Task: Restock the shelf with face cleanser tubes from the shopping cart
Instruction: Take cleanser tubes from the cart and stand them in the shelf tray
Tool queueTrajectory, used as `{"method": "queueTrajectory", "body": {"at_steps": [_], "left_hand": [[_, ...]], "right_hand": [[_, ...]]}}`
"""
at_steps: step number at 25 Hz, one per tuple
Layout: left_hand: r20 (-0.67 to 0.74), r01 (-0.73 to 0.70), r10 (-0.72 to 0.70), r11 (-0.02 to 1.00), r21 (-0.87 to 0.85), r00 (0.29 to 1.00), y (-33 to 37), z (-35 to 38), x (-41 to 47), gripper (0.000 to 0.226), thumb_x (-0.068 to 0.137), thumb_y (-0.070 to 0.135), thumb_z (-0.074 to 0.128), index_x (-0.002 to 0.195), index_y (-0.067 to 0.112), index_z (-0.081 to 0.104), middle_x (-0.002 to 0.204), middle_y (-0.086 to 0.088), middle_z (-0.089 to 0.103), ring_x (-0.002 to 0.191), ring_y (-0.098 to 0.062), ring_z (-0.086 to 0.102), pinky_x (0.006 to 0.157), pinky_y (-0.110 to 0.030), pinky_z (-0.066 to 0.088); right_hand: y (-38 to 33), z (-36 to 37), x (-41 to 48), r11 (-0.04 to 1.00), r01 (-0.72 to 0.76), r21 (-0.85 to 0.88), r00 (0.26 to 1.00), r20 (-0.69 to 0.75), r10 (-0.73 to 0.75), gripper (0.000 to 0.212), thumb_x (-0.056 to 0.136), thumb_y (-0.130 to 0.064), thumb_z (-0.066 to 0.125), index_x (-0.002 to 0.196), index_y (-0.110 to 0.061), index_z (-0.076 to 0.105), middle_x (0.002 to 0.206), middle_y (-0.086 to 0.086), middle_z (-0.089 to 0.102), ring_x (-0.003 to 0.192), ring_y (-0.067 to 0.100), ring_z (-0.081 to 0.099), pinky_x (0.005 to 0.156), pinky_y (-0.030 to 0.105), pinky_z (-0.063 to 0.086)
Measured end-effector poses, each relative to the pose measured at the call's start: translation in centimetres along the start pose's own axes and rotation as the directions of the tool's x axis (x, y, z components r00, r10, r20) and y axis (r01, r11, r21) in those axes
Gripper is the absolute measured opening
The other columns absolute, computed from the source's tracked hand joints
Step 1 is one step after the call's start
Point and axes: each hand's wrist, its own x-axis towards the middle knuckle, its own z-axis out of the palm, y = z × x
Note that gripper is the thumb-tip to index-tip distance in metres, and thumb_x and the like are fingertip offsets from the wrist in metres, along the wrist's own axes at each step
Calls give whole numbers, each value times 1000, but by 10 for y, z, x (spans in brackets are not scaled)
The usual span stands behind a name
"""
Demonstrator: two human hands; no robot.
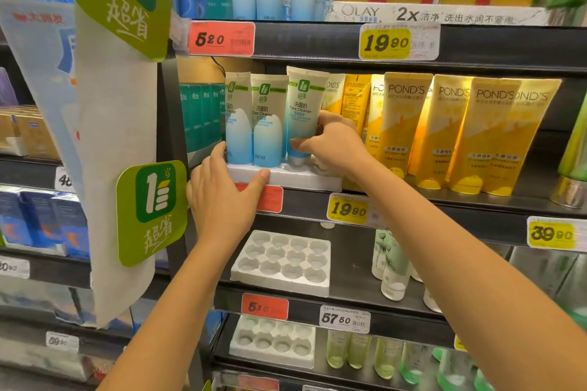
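A tube (303,108) is being clamped by the right grip (330,143) at a tray (301,179), itself being held by the left grip (222,197).

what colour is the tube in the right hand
The face cleanser tube is white fading to blue, green logo; head view.

White-to-blue cleanser tubes (268,124); white tray (286,178); yellow Pond's tubes (403,124).

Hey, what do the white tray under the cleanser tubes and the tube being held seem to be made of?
The white tray: likely thin moulded plastic, matte, going by its pressed round sockets. The held tube: probably soft plastic, smooth printed skin with a slight sheen, crimped flat top.
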Motion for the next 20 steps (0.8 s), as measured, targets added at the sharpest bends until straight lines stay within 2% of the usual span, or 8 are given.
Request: {"method": "queueTrajectory", "body": {"at_steps": [3, 5, 7, 9, 11, 13, 15, 20], "left_hand": [[5, -1, 1, 1000, -3, 1000, 0, 0, -1, 72, 83, 51, 60, 142, 20, 33, 140, -3, 45, 130, -23, 35, 107, -39, 25], [8, -2, 2, 1000, -7, 1000, 0, 0, 0, 72, 83, 51, 60, 142, 20, 33, 140, -3, 45, 130, -23, 36, 107, -40, 26], [14, 3, -3, 1000, -8, 1000, -1, -1, 0, 73, 83, 52, 60, 142, 20, 32, 140, -3, 45, 130, -23, 35, 107, -40, 26], [21, 8, -8, 1000, -8, 1000, -1, 0, 1, 73, 83, 52, 60, 142, 20, 31, 140, -3, 44, 130, -22, 35, 108, -40, 26], [16, 8, -7, 1000, -9, 1000, -2, 0, 0, 73, 83, 52, 60, 142, 21, 31, 140, -2, 44, 130, -22, 35, 108, -40, 26], [14, 9, -9, 1000, -10, 1000, -3, 1, 1, 73, 82, 53, 60, 142, 21, 32, 140, -2, 45, 130, -22, 36, 107, -40, 27], [20, 14, -13, 1000, -14, 1000, -3, 0, 1, 73, 82, 53, 60, 142, 21, 32, 140, -2, 45, 129, -22, 36, 107, -40, 27], [13, 23, -23, 1000, -3, 1000, -2, 2, 1, 73, 83, 52, 60, 142, 20, 32, 140, -3, 45, 130, -22, 36, 108, -41, 27]], "right_hand": [[-4, -1, 0, 1000, 25, 5, 1000, 0, -25, 46, 85, -26, 66, 127, -19, 48, 129, -1, 58, 112, 19, 56, 85, 28, 48], [-7, 0, -1, 996, 65, 57, 996, -69, -61, 42, 90, -29, 59, 129, -21, 44, 130, 0, 56, 114, 21, 53, 83, 29, 46], [-8, -1, 0, 995, 89, -49, 980, -177, -96, 41, 92, -36, 55, 128, -20, 44, 127, 3, 57, 105, 20, 52, 76, 27, 46], [-8, -3, 3, 973, 64, -221, 959, -254, -121, 45, 91, -46, 51, 127, -20, 44, 121, 3, 58, 96, 13, 44, 66, 20, 37], [-10, -5, 7, 924, 55, -378, 965, -217, -147, 51, 89, -53, 50, 127, -20, 44, 120, 2, 57, 95, 11, 40, 64, 20, 35], [-10, -2, 10, 884, 78, -460, 976, -146, -162, 54, 87, -56, 53, 125, -18, 47, 117, 3, 60, 96, 14, 50, 69, 27, 47], [-8, 2, 10, 898, 85, -431, 977, -142, -161, 54, 85, -55, 57, 123, -17, 49, 115, 4, 63, 96, 19, 58, 72, 32, 54], [-2, 8, 7, 888, 46, -458, 971, -187, -146, 52, 85, -56, 56, 119, -17, 49, 114, 4, 62, 86, 16, 49, 63, 28, 45]]}}
